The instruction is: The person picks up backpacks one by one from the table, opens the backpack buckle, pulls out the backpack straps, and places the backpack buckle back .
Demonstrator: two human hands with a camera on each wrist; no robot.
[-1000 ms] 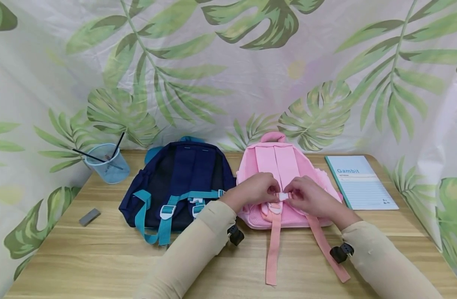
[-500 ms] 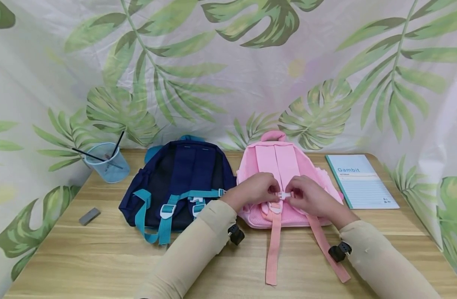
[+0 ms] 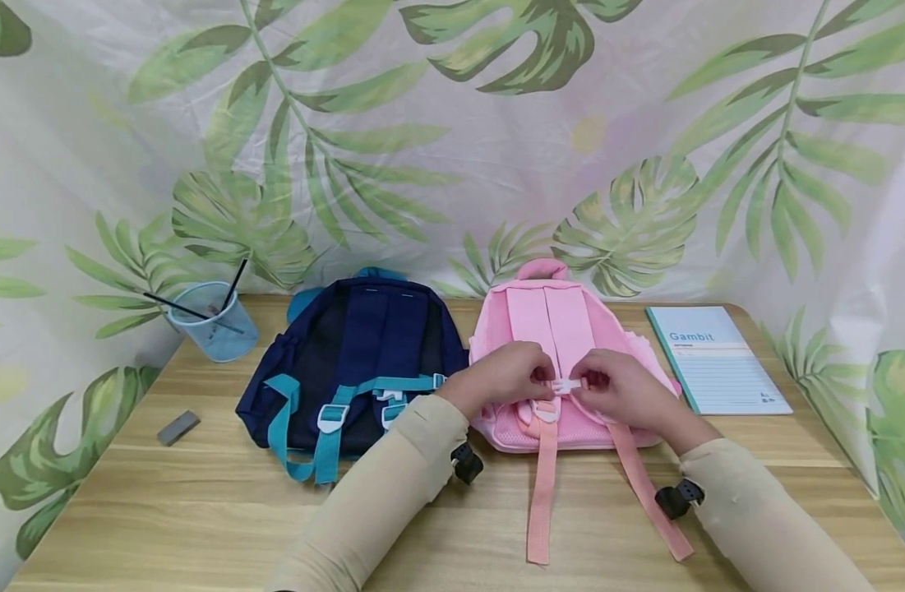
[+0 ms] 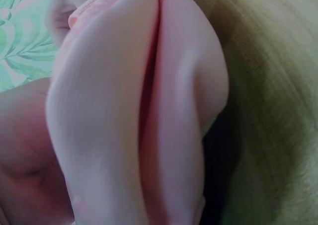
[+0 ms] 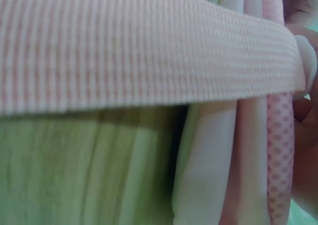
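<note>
In the head view a pink backpack (image 3: pixel 496 329) lies back panel up on the wooden table. Over its middle, my left hand (image 3: pixel 514 376) and right hand (image 3: pixel 621 393) face each other, thumbs and fingertips pinching the two ends of a white plastic buckle (image 3: pixel 567 386) on the chest strap. Prongs seem to show between the halves; how far they are engaged is too small to tell. Two salmon webbing straps (image 3: pixel 541 501) hang toward me. The left wrist view is filled by the backpack's folded side (image 4: pixel 104 111); the right wrist view shows a ribbed strap (image 5: pixel 149 51) crossing.
Left of the pink bag lies a navy backpack (image 3: pixel 381 337) with teal straps, close against it. Further left are a blue mesh pen cup (image 3: pixel 219 333) holding dark pencils and a grey eraser (image 3: pixel 178 428). A notebook (image 3: pixel 718 370) lies at the right.
One second ago the white buckle looked joined and compact. Since then my right hand has shifted slightly, and the buckle looks longer, with prongs showing between its halves. My left hand has stayed put.
</note>
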